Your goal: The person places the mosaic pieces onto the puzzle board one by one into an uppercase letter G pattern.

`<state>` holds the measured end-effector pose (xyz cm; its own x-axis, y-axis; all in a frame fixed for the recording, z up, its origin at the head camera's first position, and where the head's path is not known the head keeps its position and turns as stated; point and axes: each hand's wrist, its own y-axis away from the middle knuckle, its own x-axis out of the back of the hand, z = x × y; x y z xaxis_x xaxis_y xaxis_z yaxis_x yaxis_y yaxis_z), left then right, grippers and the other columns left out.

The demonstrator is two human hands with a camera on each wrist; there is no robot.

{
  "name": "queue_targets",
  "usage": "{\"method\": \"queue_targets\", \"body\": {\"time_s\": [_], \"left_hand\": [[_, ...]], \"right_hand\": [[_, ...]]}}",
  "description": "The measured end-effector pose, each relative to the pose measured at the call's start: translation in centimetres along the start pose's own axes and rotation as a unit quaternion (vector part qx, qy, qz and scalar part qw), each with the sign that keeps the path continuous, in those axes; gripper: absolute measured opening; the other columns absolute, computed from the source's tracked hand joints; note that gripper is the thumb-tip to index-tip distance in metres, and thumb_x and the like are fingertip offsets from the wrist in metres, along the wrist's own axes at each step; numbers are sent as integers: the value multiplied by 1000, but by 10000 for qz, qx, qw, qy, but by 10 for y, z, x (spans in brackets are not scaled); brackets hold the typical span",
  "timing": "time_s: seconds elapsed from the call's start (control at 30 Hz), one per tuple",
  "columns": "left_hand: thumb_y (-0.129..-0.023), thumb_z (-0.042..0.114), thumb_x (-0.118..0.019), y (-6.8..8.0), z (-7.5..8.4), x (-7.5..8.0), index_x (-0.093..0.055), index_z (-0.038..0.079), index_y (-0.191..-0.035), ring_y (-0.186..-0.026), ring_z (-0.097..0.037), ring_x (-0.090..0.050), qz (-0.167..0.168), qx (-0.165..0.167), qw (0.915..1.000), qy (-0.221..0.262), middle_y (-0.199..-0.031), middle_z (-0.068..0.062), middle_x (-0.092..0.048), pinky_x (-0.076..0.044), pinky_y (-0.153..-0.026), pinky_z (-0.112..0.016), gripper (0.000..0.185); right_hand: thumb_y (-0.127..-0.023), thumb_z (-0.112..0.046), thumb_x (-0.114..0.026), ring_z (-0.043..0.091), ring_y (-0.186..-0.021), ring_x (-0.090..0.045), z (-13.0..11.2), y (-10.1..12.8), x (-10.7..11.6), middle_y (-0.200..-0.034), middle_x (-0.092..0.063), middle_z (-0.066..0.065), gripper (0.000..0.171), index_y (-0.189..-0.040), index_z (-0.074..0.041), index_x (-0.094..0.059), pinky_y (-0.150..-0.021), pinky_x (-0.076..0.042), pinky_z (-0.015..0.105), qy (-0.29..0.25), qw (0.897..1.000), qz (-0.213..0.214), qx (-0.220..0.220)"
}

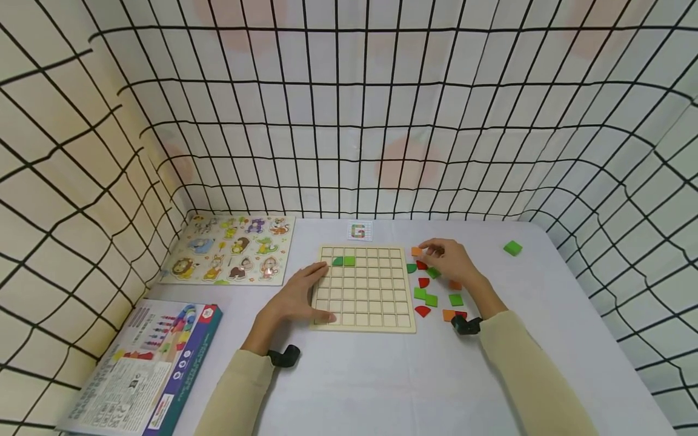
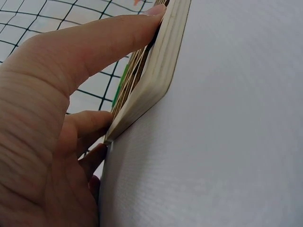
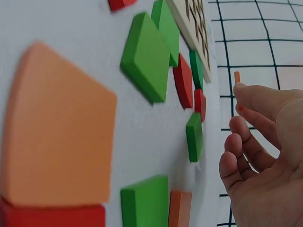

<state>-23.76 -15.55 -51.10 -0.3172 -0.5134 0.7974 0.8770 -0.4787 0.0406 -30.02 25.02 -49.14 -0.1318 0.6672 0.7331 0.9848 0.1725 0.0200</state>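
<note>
A pale wooden grid board (image 1: 371, 297) lies in the middle of the table. In its upper left cells sit a dark green rounded piece (image 1: 338, 261) and a light green square (image 1: 349, 261). My left hand (image 1: 297, 297) rests at the board's left side, thumb on the near left corner and fingers along the edge, as the left wrist view confirms. Beyond the board's right side, my right hand (image 1: 451, 261) pinches an orange square tile (image 3: 237, 77) between thumb and forefinger. Below that hand lie loose red, green and orange pieces, among them a green square (image 1: 455, 300).
A small card with a coloured G (image 1: 360, 231) lies behind the board. An animal puzzle board (image 1: 289, 242) is at the back left, a printed box (image 1: 136, 375) nearer on the left. A green piece (image 1: 512, 247) lies far right. Black-lined netting (image 1: 349, 145) encloses the table.
</note>
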Motion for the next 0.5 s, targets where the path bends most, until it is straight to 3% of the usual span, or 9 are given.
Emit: {"method": "queue_targets", "body": {"time_s": [0.5], "left_hand": [[-69,54,-89,0,-2,-1,-31,12,-163,-157,-38,-23,48,-68,10000,-31,-171,-5,-25,-28,-123,-63,118]], "right_hand": [[-95,-28,-74,22,-86,-56,-38,2,-28,-100,-66,6,32,-123,-13,-74,-66,-47,29,-102,9992,75,392]]}}
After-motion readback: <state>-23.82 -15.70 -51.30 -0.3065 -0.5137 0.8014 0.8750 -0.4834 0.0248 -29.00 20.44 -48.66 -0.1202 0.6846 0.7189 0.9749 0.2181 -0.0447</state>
